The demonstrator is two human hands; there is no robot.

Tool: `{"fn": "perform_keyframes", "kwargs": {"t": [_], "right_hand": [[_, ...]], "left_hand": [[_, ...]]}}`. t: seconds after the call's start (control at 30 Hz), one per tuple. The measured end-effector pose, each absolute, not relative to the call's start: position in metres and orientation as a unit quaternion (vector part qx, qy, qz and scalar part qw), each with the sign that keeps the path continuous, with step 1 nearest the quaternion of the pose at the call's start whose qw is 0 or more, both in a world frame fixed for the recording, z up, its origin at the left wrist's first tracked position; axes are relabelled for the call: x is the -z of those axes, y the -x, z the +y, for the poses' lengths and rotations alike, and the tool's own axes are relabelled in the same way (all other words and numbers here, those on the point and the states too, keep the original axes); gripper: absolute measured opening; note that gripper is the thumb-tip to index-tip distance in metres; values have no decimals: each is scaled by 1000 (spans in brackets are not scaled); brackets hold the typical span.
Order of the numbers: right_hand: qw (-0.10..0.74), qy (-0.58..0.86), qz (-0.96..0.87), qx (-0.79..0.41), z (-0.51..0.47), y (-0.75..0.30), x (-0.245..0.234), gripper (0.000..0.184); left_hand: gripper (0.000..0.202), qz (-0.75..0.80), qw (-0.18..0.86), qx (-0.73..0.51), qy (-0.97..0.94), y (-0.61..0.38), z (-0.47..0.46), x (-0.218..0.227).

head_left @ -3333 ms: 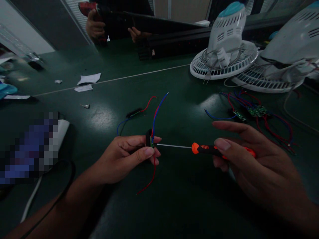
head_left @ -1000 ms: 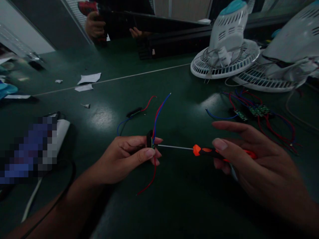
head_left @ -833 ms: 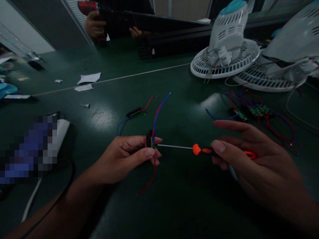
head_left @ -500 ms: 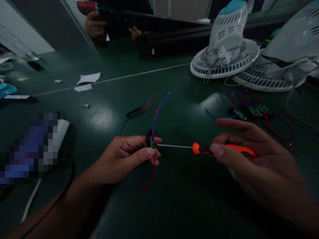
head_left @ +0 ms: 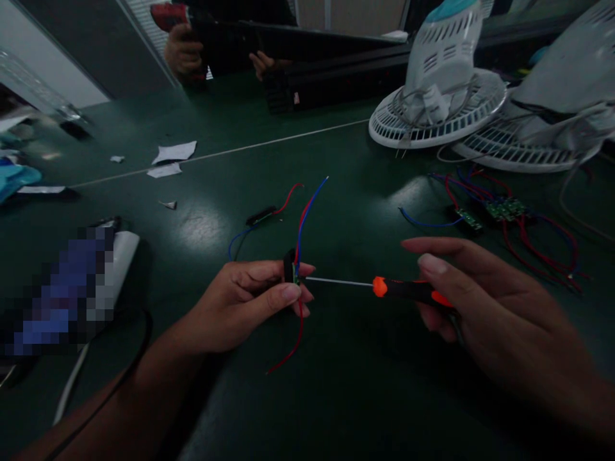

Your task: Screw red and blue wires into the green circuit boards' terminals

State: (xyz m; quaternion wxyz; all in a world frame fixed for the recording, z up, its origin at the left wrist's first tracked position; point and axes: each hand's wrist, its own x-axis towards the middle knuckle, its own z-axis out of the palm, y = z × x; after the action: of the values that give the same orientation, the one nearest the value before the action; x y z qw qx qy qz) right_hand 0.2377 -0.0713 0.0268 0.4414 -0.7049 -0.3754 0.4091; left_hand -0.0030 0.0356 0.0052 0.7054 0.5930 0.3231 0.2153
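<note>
My left hand (head_left: 245, 304) pinches a small black part (head_left: 289, 266) with a tiny green circuit board, from which red and blue wires (head_left: 304, 214) run up and a red wire hangs down. My right hand (head_left: 485, 307) grips an orange-and-black screwdriver (head_left: 408, 290). Its thin metal shaft (head_left: 336, 282) points left, with the tip against the held part. Both hands hover just above the dark green table (head_left: 336, 384).
Another black part with red and blue wires (head_left: 262, 216) lies behind my left hand. Several circuit boards with wires (head_left: 500, 214) lie at right. Two white fans (head_left: 435, 96) lie beyond them. Paper scraps (head_left: 173, 153) lie far left. Another person's hands (head_left: 185, 48) hold a red tool at the back.
My right fingers have shifted along the screwdriver handle, turning it. The tip stays on the part in my left hand, which has not moved.
</note>
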Motion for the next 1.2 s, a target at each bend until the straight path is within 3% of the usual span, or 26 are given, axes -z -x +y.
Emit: {"fn": "perform_keyframes", "kwargs": {"t": [0.8, 1.0, 1.2], "right_hand": [[549, 655, -338, -394, -71, -236, -24, 47], [514, 670, -327, -424, -72, -238, -29, 40], [448, 729, -370, -361, -72, -238, -24, 38]], "left_hand": [[22, 323, 707, -215, -591, 3, 36, -7], [22, 325, 704, -213, -594, 2, 35, -8], [22, 324, 704, -216, -594, 2, 36, -6]]}}
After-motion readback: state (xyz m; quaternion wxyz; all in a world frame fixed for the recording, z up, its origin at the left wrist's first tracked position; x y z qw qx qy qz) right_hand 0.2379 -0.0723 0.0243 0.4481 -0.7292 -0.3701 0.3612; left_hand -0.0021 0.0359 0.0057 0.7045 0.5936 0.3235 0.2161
